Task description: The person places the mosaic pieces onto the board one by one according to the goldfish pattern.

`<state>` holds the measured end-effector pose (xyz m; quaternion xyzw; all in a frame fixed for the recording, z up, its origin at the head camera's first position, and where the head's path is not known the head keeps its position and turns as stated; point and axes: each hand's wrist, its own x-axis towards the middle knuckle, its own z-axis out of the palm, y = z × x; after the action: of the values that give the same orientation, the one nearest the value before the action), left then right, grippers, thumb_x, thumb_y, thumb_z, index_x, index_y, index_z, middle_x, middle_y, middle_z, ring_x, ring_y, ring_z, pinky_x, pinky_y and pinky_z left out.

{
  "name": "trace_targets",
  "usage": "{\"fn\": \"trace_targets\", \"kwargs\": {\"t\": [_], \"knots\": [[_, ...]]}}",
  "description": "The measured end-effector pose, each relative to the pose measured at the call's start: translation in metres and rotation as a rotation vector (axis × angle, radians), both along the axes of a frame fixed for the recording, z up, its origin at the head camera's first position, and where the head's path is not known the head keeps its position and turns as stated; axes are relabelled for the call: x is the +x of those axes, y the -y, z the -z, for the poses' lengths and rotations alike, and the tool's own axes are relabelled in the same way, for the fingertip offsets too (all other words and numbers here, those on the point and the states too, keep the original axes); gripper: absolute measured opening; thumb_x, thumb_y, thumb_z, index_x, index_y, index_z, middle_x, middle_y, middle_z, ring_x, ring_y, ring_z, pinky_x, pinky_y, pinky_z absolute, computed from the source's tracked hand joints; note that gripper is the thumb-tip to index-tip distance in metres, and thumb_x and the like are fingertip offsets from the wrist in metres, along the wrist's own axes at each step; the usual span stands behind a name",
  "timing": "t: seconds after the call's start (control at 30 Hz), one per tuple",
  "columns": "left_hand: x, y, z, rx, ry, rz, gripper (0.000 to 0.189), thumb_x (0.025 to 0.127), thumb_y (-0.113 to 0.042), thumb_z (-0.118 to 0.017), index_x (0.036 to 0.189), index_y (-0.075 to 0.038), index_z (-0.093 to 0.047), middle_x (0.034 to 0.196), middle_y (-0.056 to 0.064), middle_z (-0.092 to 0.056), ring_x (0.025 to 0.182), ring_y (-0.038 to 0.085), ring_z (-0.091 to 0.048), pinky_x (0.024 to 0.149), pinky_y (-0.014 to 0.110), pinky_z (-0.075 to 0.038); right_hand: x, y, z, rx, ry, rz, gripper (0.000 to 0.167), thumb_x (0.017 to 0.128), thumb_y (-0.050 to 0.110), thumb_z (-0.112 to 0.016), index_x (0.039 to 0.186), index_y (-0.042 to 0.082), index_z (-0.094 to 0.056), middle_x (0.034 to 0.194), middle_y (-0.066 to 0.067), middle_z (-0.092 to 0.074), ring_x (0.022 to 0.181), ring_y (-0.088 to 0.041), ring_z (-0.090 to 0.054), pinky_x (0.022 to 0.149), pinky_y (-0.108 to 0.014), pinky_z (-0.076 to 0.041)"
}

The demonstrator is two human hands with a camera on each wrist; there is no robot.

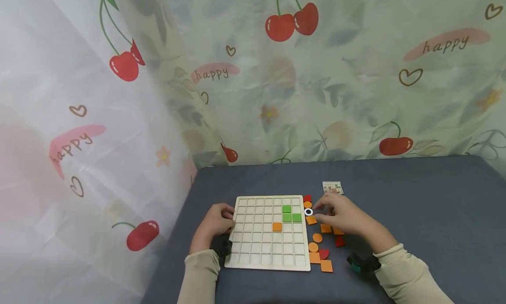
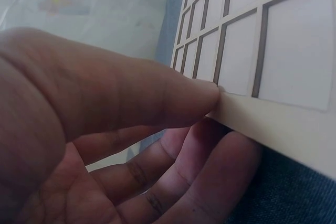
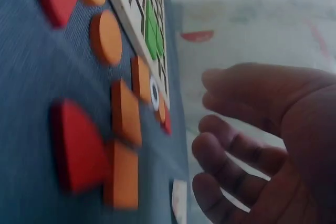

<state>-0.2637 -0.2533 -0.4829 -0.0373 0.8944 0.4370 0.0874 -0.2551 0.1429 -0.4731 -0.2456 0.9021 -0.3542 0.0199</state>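
A pale wooden grid board (image 1: 257,247) lies on the table, with three green square tiles (image 1: 286,208) and one orange square tile (image 1: 277,227) in its cells. My left hand (image 1: 215,222) pinches the board's left edge; in the left wrist view the thumb (image 2: 178,100) lies on the rim and the fingers curl below it. Beyond the board's right edge, my right hand (image 1: 341,212) hovers over loose pieces with relaxed, parted fingers and nothing between them. Closest to its fingertips is a round white piece with a dark ring (image 1: 308,212), beside an orange square (image 1: 312,220).
More orange and red pieces are scattered along the board's right side, among them an orange disc (image 1: 317,237), a red rounded piece (image 1: 323,254) and an orange square (image 1: 326,266). Behind the right hand lies a small printed card (image 1: 332,185). Patterned curtains (image 1: 245,119) border the dark table (image 1: 435,216).
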Motion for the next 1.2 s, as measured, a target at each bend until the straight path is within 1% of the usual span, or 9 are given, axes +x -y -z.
{"fn": "trace_targets", "kwargs": {"t": [0.03,0.2,0.23,0.27,0.37,0.47,0.73,0.97,1.2], "knots": [[0.000,0.000,-0.001,-0.004,-0.002,-0.001,0.037,0.089,0.004,-0.072,0.125,0.004,-0.068,0.103,0.017,-0.066,0.083,0.024,-0.067,0.067,0.038,-0.063,0.001,-0.005,0.000,0.009,-0.009,0.013,0.019,0.097,0.018,-0.079,0.114,0.010,-0.077,0.114,-0.007,-0.071,0.079,-0.004,-0.057,0.070,-0.026,-0.052],[-0.001,-0.001,-0.002,-0.018,-0.005,-0.003,0.037,0.088,0.004,-0.072,0.125,0.005,-0.067,0.103,0.018,-0.066,0.083,0.025,-0.067,0.066,0.038,-0.063,0.007,-0.028,0.003,0.018,0.005,0.067,0.020,0.096,0.020,-0.080,0.113,0.011,-0.077,0.117,-0.009,-0.071,0.078,-0.008,-0.056,0.066,-0.026,-0.050],[-0.001,-0.001,-0.002,-0.020,-0.004,-0.003,0.038,0.088,0.004,-0.072,0.125,0.005,-0.067,0.102,0.018,-0.066,0.082,0.024,-0.067,0.066,0.038,-0.063,0.009,-0.033,0.003,0.009,0.024,0.075,0.020,0.096,0.020,-0.080,0.114,0.010,-0.077,0.115,-0.008,-0.069,0.074,-0.009,-0.056,0.063,-0.027,-0.051],[-0.001,-0.001,-0.002,-0.020,-0.004,-0.003,0.038,0.088,0.004,-0.072,0.125,0.005,-0.067,0.102,0.018,-0.066,0.082,0.024,-0.067,0.066,0.038,-0.063,0.010,-0.037,0.004,0.006,0.027,0.083,0.020,0.096,0.019,-0.080,0.113,0.011,-0.077,0.110,-0.006,-0.068,0.075,-0.009,-0.056,0.062,-0.027,-0.051],[-0.001,-0.002,-0.002,-0.021,-0.008,-0.002,0.038,0.087,0.004,-0.072,0.125,0.005,-0.067,0.102,0.018,-0.066,0.082,0.024,-0.067,0.066,0.038,-0.063,0.012,-0.050,0.006,0.008,0.018,0.097,0.019,0.096,0.019,-0.080,0.113,0.011,-0.077,0.109,-0.002,-0.068,0.075,-0.008,-0.055,0.062,-0.026,-0.050],[-0.002,-0.003,-0.003,-0.016,-0.008,0.001,0.039,0.087,0.004,-0.072,0.125,0.005,-0.067,0.103,0.017,-0.067,0.083,0.024,-0.067,0.066,0.038,-0.063,0.015,-0.063,0.007,0.011,0.007,0.096,0.019,0.095,0.020,-0.081,0.112,0.011,-0.078,0.108,-0.002,-0.069,0.077,-0.006,-0.054,0.063,-0.025,-0.049],[-0.004,-0.002,0.000,-0.021,-0.013,0.002,0.038,0.088,0.004,-0.073,0.125,0.005,-0.068,0.100,0.016,-0.066,0.080,0.023,-0.067,0.065,0.037,-0.063,0.020,-0.092,0.013,0.037,0.056,0.054,0.027,0.090,0.024,-0.086,0.112,0.010,-0.077,0.104,-0.001,-0.069,0.072,-0.002,-0.053,0.063,-0.024,-0.049],[-0.002,0.000,0.005,-0.024,-0.010,-0.008,0.037,0.088,0.003,-0.075,0.124,0.005,-0.068,0.101,0.016,-0.067,0.081,0.023,-0.067,0.067,0.037,-0.064,0.021,-0.100,0.011,0.041,0.134,0.041,0.033,0.085,0.026,-0.090,0.110,0.011,-0.077,0.104,-0.001,-0.070,0.074,-0.004,-0.053,0.065,-0.024,-0.049],[0.000,-0.001,0.006,-0.025,-0.013,-0.005,0.038,0.088,0.003,-0.074,0.126,0.005,-0.068,0.103,0.017,-0.067,0.083,0.024,-0.068,0.069,0.039,-0.064,0.022,-0.107,0.015,0.053,0.163,0.031,0.031,0.083,0.023,-0.091,0.108,0.010,-0.077,0.102,-0.001,-0.069,0.073,-0.004,-0.053,0.064,-0.024,-0.049]]}}
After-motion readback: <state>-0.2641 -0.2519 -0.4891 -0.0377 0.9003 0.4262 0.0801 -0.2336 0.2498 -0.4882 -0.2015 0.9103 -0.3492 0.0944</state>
